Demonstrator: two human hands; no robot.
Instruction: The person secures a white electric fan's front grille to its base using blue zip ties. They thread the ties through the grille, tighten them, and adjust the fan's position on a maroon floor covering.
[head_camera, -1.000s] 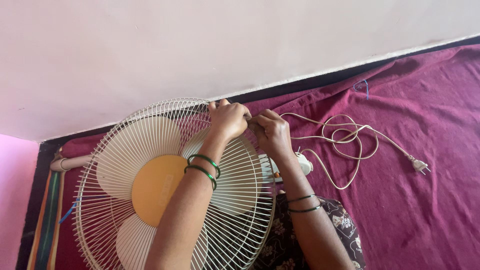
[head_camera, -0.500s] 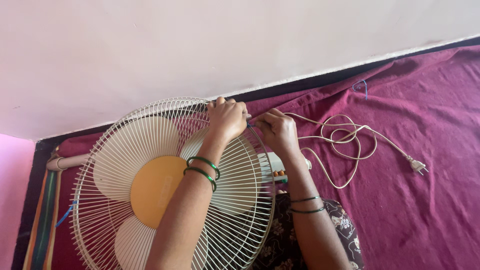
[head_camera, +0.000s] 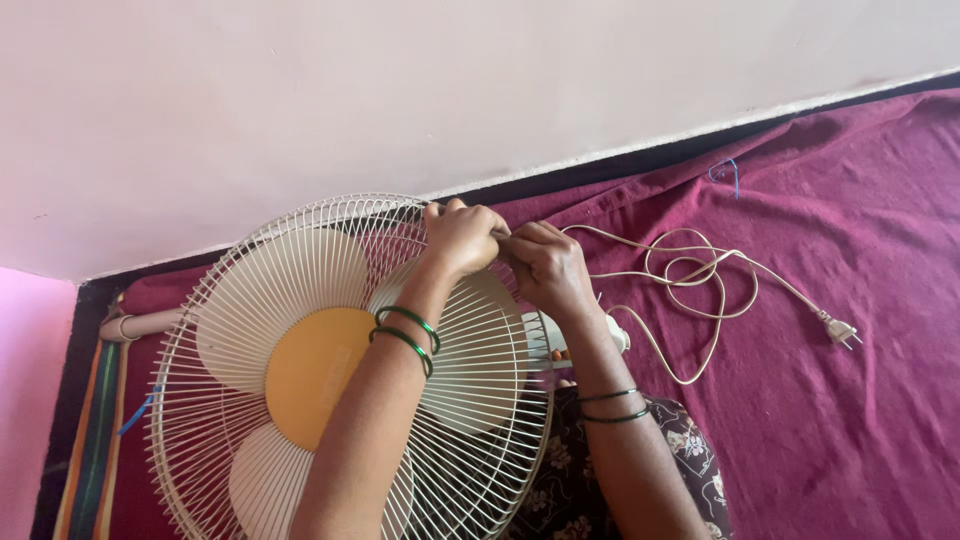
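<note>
I saw my left hand (head_camera: 462, 236) and right hand (head_camera: 541, 266) clenched together on the upper rim of the cream wire fan guard (head_camera: 350, 370), which lay on the maroon cloth (head_camera: 850, 430), its coiled cream power cord (head_camera: 690, 280) beside.

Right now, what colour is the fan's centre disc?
Orange-yellow; the disc shows in the head view.

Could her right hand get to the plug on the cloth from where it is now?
Probably yes: the right hand is on the fan guard, and only bare cloth and loose cord lie before the plug.
</note>
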